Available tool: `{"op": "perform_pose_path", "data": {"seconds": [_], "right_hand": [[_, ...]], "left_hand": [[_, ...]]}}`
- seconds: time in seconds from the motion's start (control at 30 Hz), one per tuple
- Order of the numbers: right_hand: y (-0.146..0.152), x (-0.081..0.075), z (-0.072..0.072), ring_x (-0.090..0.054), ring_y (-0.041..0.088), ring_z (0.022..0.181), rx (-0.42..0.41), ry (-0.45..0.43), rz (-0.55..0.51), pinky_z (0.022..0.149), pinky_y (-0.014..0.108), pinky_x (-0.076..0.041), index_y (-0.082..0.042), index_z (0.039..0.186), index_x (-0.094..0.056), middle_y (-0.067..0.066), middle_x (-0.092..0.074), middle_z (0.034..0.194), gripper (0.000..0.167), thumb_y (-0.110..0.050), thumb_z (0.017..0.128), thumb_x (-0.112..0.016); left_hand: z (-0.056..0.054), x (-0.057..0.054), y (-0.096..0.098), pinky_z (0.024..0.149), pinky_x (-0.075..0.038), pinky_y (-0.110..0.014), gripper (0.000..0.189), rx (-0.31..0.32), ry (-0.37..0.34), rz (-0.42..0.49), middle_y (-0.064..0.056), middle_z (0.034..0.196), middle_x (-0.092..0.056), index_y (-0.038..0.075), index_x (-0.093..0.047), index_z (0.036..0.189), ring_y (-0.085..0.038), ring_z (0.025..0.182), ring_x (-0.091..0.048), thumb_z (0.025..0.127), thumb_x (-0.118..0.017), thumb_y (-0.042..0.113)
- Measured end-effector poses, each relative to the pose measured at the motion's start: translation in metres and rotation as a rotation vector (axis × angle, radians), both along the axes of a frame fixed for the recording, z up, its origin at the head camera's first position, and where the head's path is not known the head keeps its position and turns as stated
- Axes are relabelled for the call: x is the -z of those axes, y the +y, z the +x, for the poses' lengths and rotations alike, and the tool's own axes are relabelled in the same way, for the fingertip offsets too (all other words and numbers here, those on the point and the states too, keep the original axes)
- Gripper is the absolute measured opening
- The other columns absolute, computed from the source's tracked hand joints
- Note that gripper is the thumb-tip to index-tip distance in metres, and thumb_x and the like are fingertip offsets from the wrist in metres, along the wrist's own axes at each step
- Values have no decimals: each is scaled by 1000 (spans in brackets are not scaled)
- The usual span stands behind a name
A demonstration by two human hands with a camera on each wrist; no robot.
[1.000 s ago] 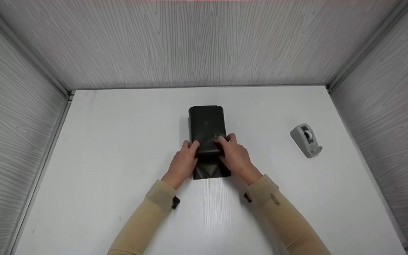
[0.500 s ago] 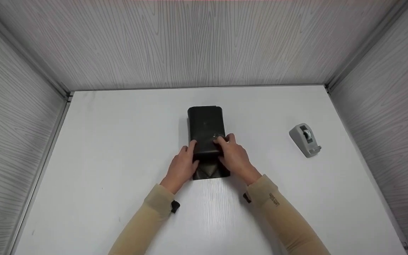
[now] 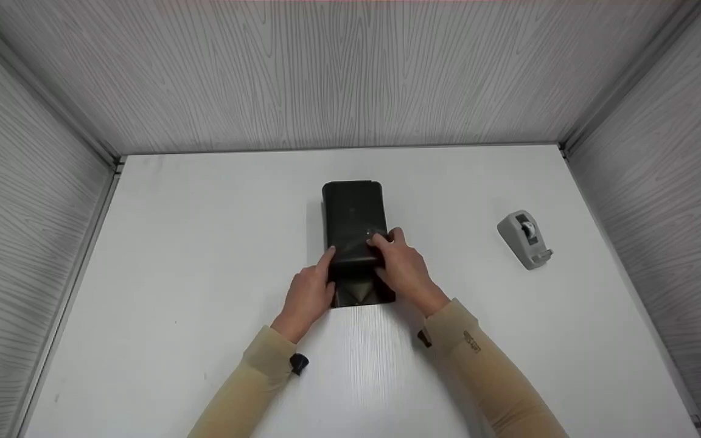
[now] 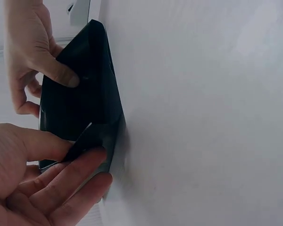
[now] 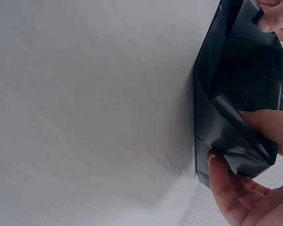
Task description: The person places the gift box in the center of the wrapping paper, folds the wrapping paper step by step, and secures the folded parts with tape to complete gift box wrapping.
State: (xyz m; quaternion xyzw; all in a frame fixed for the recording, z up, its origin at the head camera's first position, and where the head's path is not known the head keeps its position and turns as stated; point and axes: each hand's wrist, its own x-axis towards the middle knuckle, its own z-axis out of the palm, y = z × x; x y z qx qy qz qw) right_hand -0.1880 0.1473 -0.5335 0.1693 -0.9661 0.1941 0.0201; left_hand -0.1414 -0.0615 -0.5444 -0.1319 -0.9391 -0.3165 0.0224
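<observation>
Head view: black wrapped package (image 3: 353, 213) lies flat, mid-table (image 3: 216, 243), open end toward the person, near flap (image 3: 360, 293) spread on the table with a triangular fold. Left hand (image 3: 306, 296) at its left near corner, right hand (image 3: 408, 274) across the right near corner, thumb on top. Grey tape dispenser (image 3: 525, 240) off to the right, well apart, not in use. Left wrist view: left grip nearly closed, side flap (image 4: 87, 140) pinched between thumb and fingers. Right wrist view: right grip also nearly closed, thumb over and fingers under the corner fold (image 5: 233, 136); what's inside the package, can't tell. Step in hand, my read: tucking the end folds. Next move probably calls for creasing the left side in while the right holds, then raising the near flap.
</observation>
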Motion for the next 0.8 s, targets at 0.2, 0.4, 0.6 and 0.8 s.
{"op": "perform_pose_path", "data": {"seconds": [0.2,0.4,0.6,0.8], "right_hand": [[0,0,0,-56,25,60,1,11,-3,55,40,-50,-20,124,-55,15,-45,116,50,-10,81,-80],[1,1,-1,-57,26,62,-10,25,-15,56,41,-50,-20,123,-54,16,-45,116,51,-10,81,-81],[2,2,-1,-56,26,61,-28,29,3,56,40,-50,-19,124,-53,16,-44,116,50,-10,83,-79],[2,2,-2,-57,26,60,-33,27,6,55,40,-50,-19,124,-52,17,-45,116,48,-10,84,-78]], "left_hand": [[-1,3,0,63,-54,-43,71,-15,64,-85,-18,94,-70,5,-43,146,-31,75,-68,83,-74,-1],[-7,-2,0,61,-53,-40,62,-33,108,-130,-15,106,-61,7,-52,140,-27,76,-64,84,-77,9],[-18,-7,1,83,-52,-42,49,14,166,-173,-15,132,-47,11,-60,134,-31,117,-53,87,-76,15],[-27,-10,4,97,-44,-50,45,135,204,-257,-12,144,-47,13,-62,134,-32,137,-38,91,-72,23]]}}
